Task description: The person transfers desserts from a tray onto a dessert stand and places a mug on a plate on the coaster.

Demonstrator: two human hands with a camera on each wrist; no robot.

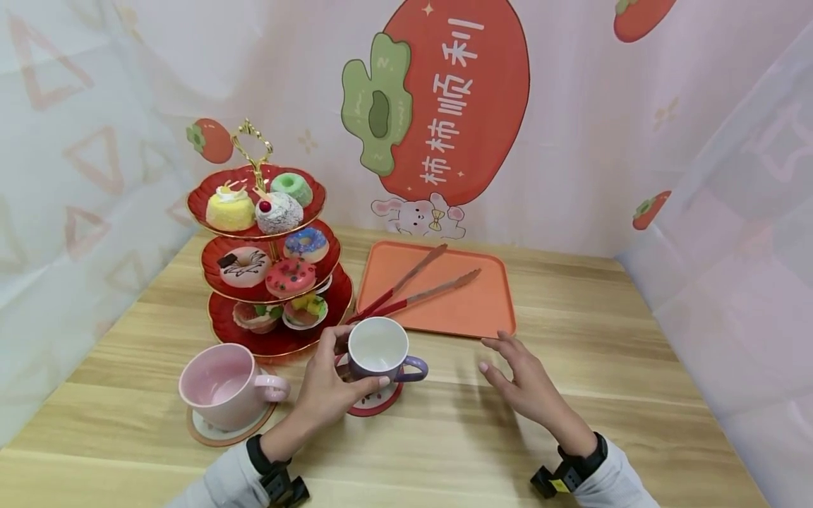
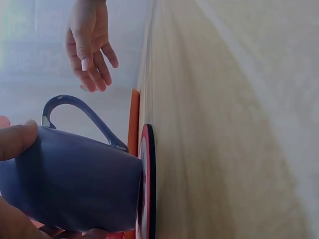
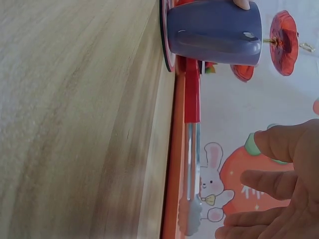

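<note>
My left hand (image 1: 320,388) grips a purple mug (image 2: 75,179) with a white inside, thumb on the near side and fingers round the far side. The mug stands upright on a round red-rimmed coaster (image 1: 376,409), its handle (image 1: 416,369) pointing right. To the right of it, my right hand (image 1: 524,384) hovers over the table with fingers spread and nothing in them. That same hand (image 2: 89,45) shows beyond the mug in the left wrist view. Behind the mug, red-handled tongs (image 1: 387,308) lie spread across an orange tray (image 1: 489,310).
Left of the purple mug, a pink mug (image 1: 222,402) sits on another coaster (image 1: 205,430). Behind it rises a three-tier red stand (image 1: 225,328) with toy cakes, donuts (image 1: 291,276) and tarts. A printed cloth (image 1: 571,141) hangs behind the wooden table (image 1: 635,395).
</note>
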